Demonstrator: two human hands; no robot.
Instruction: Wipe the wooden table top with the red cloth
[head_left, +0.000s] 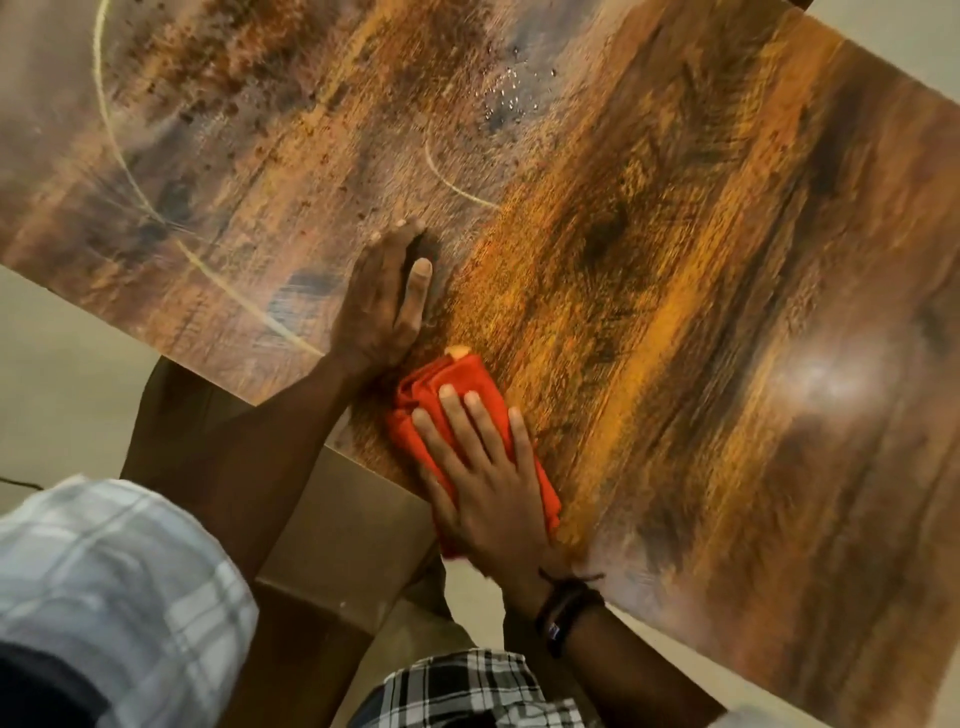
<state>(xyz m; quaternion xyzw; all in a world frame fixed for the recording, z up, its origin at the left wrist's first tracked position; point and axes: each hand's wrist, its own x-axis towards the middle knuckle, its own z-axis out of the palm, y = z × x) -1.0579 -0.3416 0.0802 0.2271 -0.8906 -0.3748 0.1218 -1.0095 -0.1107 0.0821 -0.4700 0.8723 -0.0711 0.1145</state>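
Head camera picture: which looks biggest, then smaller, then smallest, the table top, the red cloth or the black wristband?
1. Table top
2. Red cloth, partly hidden under the right hand
3. Black wristband

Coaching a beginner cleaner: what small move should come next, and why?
Probably push the red cloth forward under the right hand toward the droplets; they lie farther up the table top, beyond the flat left hand.

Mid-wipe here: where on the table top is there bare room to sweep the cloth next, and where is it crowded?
Bare wood runs right of the red cloth to the far right edge of the table top. It is also free beyond the left hand, up to the water droplets. The near corner is crowded: the left hand lies flat beside the right hand, which presses the cloth.
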